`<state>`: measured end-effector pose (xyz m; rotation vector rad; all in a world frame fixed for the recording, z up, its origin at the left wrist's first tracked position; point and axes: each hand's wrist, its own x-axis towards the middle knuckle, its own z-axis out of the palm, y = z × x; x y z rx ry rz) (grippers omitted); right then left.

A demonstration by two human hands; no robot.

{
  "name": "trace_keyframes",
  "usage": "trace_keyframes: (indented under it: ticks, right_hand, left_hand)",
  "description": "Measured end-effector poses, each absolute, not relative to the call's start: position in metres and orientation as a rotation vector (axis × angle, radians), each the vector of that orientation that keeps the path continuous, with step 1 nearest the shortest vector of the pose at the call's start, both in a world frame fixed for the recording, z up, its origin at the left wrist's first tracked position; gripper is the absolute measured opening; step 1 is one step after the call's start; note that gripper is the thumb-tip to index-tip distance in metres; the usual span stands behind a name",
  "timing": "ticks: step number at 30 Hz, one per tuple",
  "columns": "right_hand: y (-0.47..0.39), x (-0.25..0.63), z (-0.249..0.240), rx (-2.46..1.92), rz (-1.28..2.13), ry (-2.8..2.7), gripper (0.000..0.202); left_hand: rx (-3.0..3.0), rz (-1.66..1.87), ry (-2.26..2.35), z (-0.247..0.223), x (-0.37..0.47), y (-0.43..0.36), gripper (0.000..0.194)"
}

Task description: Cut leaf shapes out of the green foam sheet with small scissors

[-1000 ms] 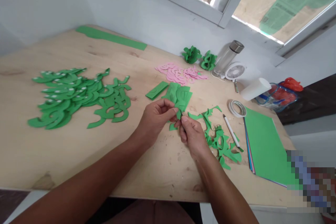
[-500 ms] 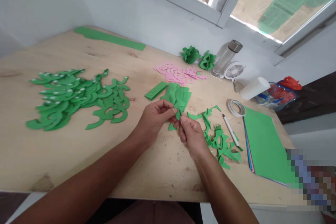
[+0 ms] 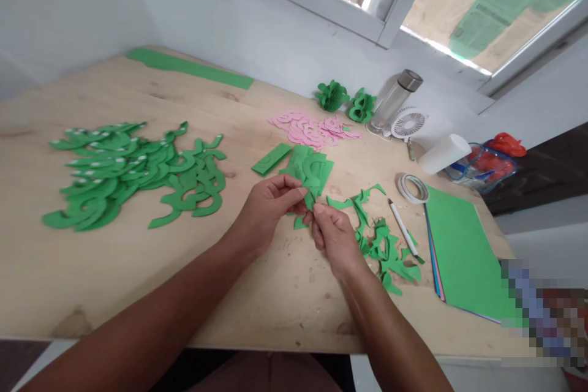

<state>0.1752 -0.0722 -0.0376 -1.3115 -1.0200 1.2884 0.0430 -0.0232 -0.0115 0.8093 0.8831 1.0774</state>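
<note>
Near the middle of the table, my left hand point(image 3: 278, 203) pinches a small green paper piece point(image 3: 310, 195) between thumb and fingers. My right hand point(image 3: 334, 233) is closed on the lower end of the same piece, its thumb and fingertips pressed together. The two hands almost meet, so much of the piece is hidden. Just beyond them lies a stack of green paper pieces point(image 3: 303, 162), with a green rectangular strip point(image 3: 271, 159) to its left. Right of my right hand is a heap of green paper scraps point(image 3: 381, 245).
Left lies a large pile of curved green cutouts point(image 3: 124, 165), some with white patches. Pink cutouts point(image 3: 312, 128) sit at the back, near a bottle point(image 3: 395, 101), a small fan point(image 3: 408, 124) and a white roll point(image 3: 444, 153). Tape point(image 3: 412, 188), a pen point(image 3: 404, 229) and coloured sheets point(image 3: 463, 251) lie right.
Both hands stay almost in place on the green piece, their grip shifted only slightly. A small dark tip seen between the fingers before no longer shows clearly. The view has moved a little.
</note>
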Motion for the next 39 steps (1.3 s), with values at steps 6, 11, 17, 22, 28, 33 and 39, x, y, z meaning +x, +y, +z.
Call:
trace_keyframes:
  ticks: [6, 11, 17, 22, 28, 33, 39]
  right_hand:
    - [-0.0725, 0.1737, -0.0334, -1.339, 1.284, -1.013, 0.055]
    - [-0.0724, 0.1743, -0.0330, -1.337, 1.280, -1.015, 0.055]
    - [-0.0725, 0.1750, -0.0340, -1.341, 1.276, -1.013, 0.054]
    - [-0.0727, 0.1749, -0.0345, -1.330, 1.272, -1.016, 0.055]
    - [-0.0728, 0.1749, -0.0364, -1.321, 1.279, -1.008, 0.055]
    - [-0.0730, 0.1748, -0.0373, -1.306, 1.263, -1.019, 0.054]
    - [-0.0735, 0.1740, -0.0383, -1.317, 1.245, -1.017, 0.054]
  left_hand:
    - [0.842, 1.068, 0.895, -0.0096, 0.0414, -0.0231, 0.018]
    - [0.847, 1.052, 0.883, -0.0086, 0.0422, -0.0239, 0.018]
    - [0.836, 1.052, 0.873, -0.0103, 0.0425, -0.0230, 0.018]
    - [0.829, 1.066, 0.876, -0.0095, 0.0424, -0.0233, 0.018]
    - [0.833, 1.054, 0.869, -0.0092, 0.0425, -0.0240, 0.020]
    - [0.831, 1.057, 0.870, -0.0100, 0.0429, -0.0245, 0.020]
    - [0.802, 1.058, 0.864, -0.0106, 0.0428, -0.0257, 0.020]
